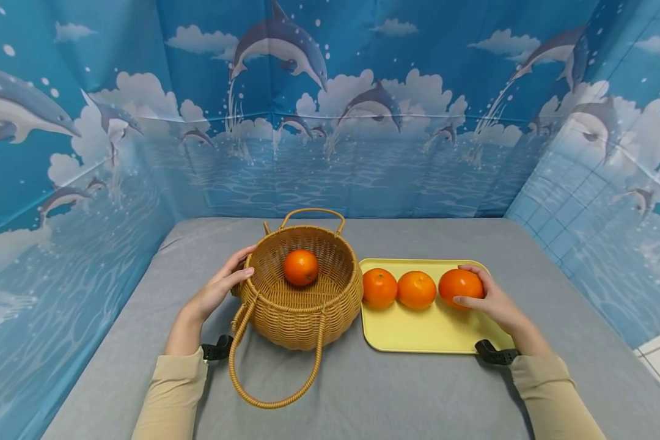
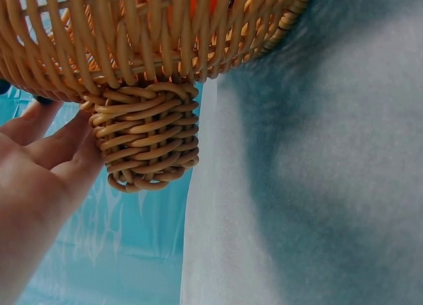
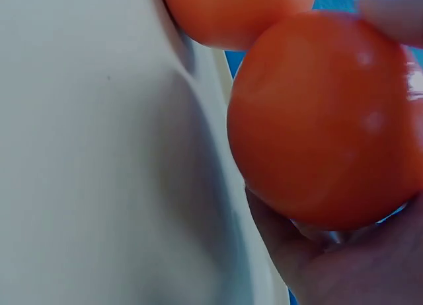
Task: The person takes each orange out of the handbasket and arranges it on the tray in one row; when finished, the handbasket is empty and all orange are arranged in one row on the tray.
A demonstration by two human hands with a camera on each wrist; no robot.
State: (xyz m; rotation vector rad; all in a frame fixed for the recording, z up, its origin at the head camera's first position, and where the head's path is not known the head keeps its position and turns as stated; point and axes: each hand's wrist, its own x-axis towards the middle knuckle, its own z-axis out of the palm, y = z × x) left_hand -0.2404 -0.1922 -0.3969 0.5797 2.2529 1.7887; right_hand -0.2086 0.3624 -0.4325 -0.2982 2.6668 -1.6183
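A round wicker basket stands left of the middle of the table, with one orange inside it. My left hand rests against the basket's left side, thumb at the rim and fingers fairly straight. The left wrist view shows those fingers beside a woven knob below the basket's wall. To the right, my right hand grips the rightmost orange between thumb and fingers, over the yellow tray. Whether that orange touches the tray I cannot tell. Two more oranges, the left orange and the middle orange, lie on the tray.
One basket handle hangs down toward the near edge, and the other handle stands at the back. The tray's left edge meets the basket's side. A grey cloth covers the table, and a dolphin-print curtain surrounds it.
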